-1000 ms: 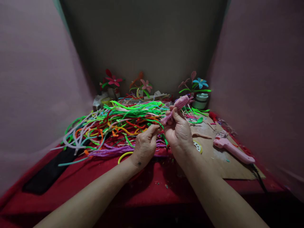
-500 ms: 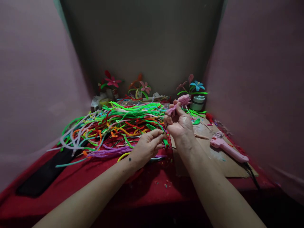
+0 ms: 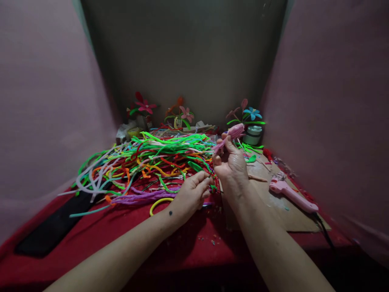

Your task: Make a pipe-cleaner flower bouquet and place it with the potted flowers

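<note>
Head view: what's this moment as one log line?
right hand: holds fuzzy pink bud-shaped bundle | left hand: pinches thin dark strand | pink corded tool: at right edge of flat brown board

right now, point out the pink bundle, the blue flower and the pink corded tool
Pink bundle [image 3: 235,132], head view, thick upper end
Blue flower [image 3: 253,113], head view, centre
Pink corded tool [image 3: 293,197], head view, handle

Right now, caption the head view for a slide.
Right hand holds a pink fuzzy bundle, left hand pinches a thin dark strand, beside heaped colourful strips.
</note>
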A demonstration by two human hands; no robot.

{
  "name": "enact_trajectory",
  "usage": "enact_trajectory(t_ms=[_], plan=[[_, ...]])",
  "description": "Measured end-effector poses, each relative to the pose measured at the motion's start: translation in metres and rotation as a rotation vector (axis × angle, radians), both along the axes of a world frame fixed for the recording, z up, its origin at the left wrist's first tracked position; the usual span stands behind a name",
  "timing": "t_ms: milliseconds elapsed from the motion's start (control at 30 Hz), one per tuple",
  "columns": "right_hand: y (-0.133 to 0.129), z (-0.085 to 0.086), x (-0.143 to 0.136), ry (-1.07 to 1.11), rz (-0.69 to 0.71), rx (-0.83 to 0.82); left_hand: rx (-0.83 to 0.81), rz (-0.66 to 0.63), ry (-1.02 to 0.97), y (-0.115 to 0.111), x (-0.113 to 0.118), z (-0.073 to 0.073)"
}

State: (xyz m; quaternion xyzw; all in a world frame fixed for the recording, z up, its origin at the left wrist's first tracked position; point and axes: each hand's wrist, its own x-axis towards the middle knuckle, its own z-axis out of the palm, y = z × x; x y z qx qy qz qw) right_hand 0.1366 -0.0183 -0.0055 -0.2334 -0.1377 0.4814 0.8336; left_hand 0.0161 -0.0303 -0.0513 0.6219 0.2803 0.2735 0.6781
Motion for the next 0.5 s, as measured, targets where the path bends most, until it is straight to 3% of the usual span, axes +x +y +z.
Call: enact_trajectory(t_ms=[133, 300, 433, 500], plan=[[-0.001, -0.002, -0.002, 0.073, 0.089, -0.006, 0.235, -0.086, 0.178, 0.008, -0.006, 0.010], [0.002, -0.003, 0.008, -0.043, 0.137, -0.005, 0.468, 0.041, 0.174, 0.016, -0.021, 0.018], [0.006, -0.003, 0.016, -0.096, 0.162, -0.053, 0.684, 0.118, 0.238, 0.021, -0.029, 0.017], [0.007, -0.005, 0.015, -0.091, 0.186, -0.069, 0.707, 0.190, 0.216, 0.023, -0.028, 0.015]])
